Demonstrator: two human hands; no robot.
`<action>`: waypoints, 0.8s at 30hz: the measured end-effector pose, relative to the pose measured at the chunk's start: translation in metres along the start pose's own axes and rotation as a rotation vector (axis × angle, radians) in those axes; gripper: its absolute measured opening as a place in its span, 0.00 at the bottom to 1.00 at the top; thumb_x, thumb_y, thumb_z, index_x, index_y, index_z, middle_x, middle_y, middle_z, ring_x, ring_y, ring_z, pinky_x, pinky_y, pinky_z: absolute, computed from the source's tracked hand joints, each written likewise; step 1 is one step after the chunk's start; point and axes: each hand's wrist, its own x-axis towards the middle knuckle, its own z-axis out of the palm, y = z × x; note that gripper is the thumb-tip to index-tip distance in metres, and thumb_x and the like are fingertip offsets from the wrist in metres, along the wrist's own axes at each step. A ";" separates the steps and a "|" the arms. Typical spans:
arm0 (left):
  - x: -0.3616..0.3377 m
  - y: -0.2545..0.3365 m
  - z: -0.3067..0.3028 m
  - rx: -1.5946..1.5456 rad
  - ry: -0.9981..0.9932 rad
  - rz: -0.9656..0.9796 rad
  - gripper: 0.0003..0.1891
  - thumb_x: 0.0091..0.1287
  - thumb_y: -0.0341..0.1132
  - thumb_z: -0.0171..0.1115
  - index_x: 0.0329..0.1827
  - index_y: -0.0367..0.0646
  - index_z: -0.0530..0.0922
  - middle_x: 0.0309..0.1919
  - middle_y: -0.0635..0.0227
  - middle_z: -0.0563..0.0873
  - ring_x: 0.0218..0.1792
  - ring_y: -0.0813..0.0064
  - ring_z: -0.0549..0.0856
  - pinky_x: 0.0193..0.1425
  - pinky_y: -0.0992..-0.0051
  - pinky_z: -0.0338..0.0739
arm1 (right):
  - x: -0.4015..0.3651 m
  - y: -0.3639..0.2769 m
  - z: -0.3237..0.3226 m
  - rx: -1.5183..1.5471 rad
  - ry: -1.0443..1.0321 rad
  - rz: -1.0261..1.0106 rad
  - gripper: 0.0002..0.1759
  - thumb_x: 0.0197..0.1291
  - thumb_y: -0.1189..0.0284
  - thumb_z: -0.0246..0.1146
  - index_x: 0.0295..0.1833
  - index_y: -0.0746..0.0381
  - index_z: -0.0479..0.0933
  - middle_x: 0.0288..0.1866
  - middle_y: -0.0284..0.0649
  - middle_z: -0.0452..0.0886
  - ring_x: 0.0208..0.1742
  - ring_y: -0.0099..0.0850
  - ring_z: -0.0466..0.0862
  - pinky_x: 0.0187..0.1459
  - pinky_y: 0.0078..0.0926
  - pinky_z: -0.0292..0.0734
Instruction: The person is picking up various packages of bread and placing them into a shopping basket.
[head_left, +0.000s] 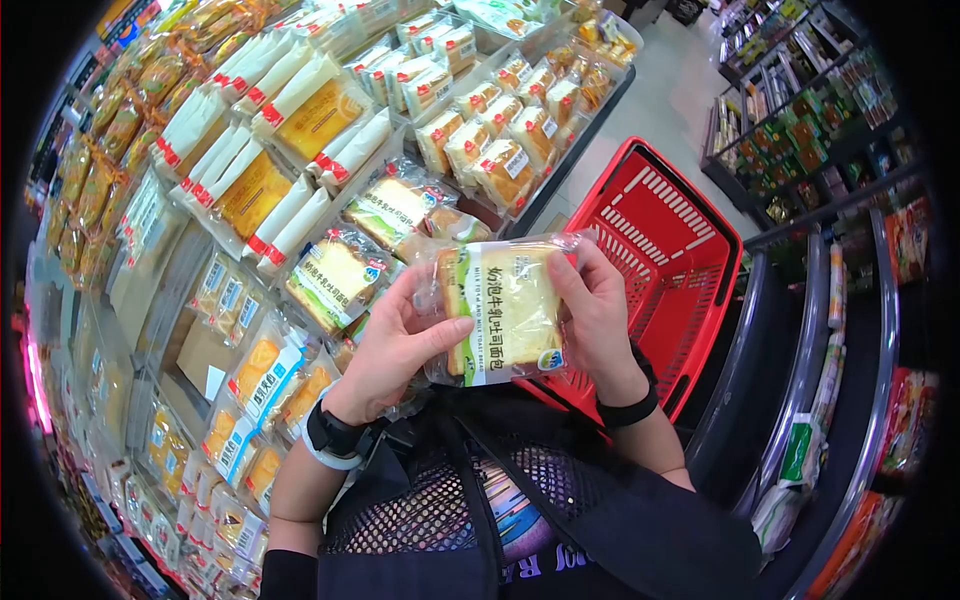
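Observation:
A clear plastic pack of toast bread (515,310) with a white and green label is held up in front of my chest. My left hand (395,335) grips its left edge, thumb lying across the front. On the right edge, my right hand (595,310) pinches the wrapper with the thumb on the front. Similar toast packs (335,280) lie on the display shelf just beyond my left hand. Below and behind my right hand is a red plastic shopping basket (690,250), its inside partly hidden by my forearm.
Bread display racks with wrapped slices (320,115) and small sandwich packs (500,165) run along the left and front. Packs with blue labels (270,385) lie near my left forearm. To the right stand dark curved shelves (800,400) with packaged goods, and an aisle floor (610,80) lies beyond.

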 end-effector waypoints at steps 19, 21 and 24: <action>0.034 -0.026 0.049 0.665 -0.276 0.272 0.26 0.55 0.19 0.66 0.56 0.41 0.67 0.62 0.56 0.70 0.62 0.64 0.73 0.58 0.69 0.77 | -0.014 -0.007 -0.047 0.076 -0.057 0.309 0.39 0.56 0.46 0.65 0.62 0.63 0.64 0.51 0.40 0.74 0.50 0.29 0.77 0.48 0.28 0.75; 0.035 -0.025 0.058 0.818 -0.358 0.297 0.23 0.54 0.20 0.66 0.53 0.41 0.71 0.65 0.57 0.68 0.62 0.63 0.74 0.60 0.69 0.76 | -0.012 -0.008 -0.061 0.147 -0.074 0.373 0.34 0.57 0.52 0.66 0.61 0.61 0.65 0.50 0.41 0.76 0.48 0.30 0.79 0.48 0.31 0.75; 0.038 -0.025 0.047 0.897 -0.439 0.273 0.24 0.55 0.21 0.65 0.55 0.42 0.71 0.66 0.59 0.67 0.62 0.66 0.75 0.59 0.69 0.76 | -0.010 -0.008 -0.088 0.521 -0.230 0.466 0.28 0.56 0.68 0.61 0.62 0.63 0.65 0.52 0.44 0.77 0.50 0.35 0.81 0.51 0.39 0.77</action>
